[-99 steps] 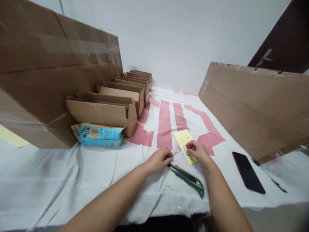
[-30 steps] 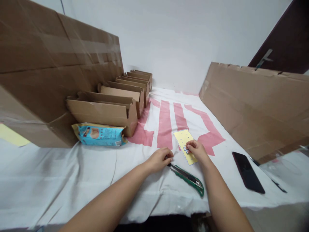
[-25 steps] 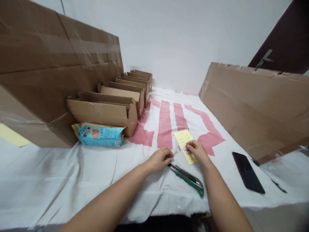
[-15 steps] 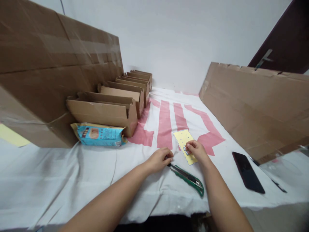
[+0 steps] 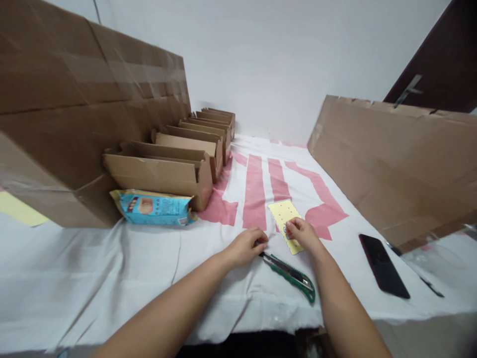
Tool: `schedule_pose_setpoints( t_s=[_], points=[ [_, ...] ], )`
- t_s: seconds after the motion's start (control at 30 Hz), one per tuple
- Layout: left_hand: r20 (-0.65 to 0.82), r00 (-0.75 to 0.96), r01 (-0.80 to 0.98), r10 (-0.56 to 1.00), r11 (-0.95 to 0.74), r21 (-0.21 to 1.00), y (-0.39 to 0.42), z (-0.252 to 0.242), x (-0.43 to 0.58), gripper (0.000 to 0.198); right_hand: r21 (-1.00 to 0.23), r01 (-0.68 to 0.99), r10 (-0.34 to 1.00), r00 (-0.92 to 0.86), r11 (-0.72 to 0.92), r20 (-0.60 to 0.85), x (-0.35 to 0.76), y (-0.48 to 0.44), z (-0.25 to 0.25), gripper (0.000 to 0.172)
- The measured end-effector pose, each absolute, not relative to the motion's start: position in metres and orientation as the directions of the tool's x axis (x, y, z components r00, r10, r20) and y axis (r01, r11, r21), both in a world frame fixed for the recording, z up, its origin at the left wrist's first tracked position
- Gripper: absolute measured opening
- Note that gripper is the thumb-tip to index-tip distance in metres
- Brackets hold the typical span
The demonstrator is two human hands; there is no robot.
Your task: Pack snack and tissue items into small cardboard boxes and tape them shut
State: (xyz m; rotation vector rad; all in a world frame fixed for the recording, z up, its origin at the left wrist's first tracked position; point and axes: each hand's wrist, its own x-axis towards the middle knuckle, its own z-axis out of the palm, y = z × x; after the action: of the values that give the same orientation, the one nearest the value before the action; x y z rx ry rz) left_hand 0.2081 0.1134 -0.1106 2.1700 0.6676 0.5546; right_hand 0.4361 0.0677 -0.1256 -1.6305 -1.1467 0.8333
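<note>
At the cloth-covered tabletop (image 5: 149, 258), our right hand (image 5: 302, 233) pinches a small blue-edged piece (image 5: 286, 229) on the yellow card (image 5: 283, 213), which lies flat. Our left hand (image 5: 248, 244) rests curled at the tip of the green utility knife (image 5: 292, 276), which lies unlifted; whether it grips anything, we cannot tell.

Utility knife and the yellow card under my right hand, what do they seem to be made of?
Utility knife: green body looks like moulded plastic with slight sheen; the dark strip along it may be metal. Yellow card: thin, flat, matte, likely paper or card, printed with small dots.
</note>
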Motion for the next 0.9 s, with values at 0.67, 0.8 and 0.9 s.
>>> schedule_pose_setpoints(
  t_s=[0.67,0.8,0.9],
  points=[
    [0.265,0.876,0.295,0.403,-0.883,0.366,0.1,-0.095,0.221,0.025,-0.958,0.254,0.928,0.371,-0.131,-0.028,0.435,0.073,-0.129,0.041],
    [0.261,0.897,0.286,0.356,-0.919,0.269,0.108,-0.095,0.234,0.023,-0.957,0.262,0.933,0.358,-0.124,-0.023,0.436,0.073,-0.129,0.039],
    [0.281,0.894,0.279,0.348,-0.926,0.256,0.111,-0.102,0.244,0.022,-0.952,0.285,0.94,0.341,-0.112,-0.008,0.435,0.073,-0.128,0.038]
  ],
)
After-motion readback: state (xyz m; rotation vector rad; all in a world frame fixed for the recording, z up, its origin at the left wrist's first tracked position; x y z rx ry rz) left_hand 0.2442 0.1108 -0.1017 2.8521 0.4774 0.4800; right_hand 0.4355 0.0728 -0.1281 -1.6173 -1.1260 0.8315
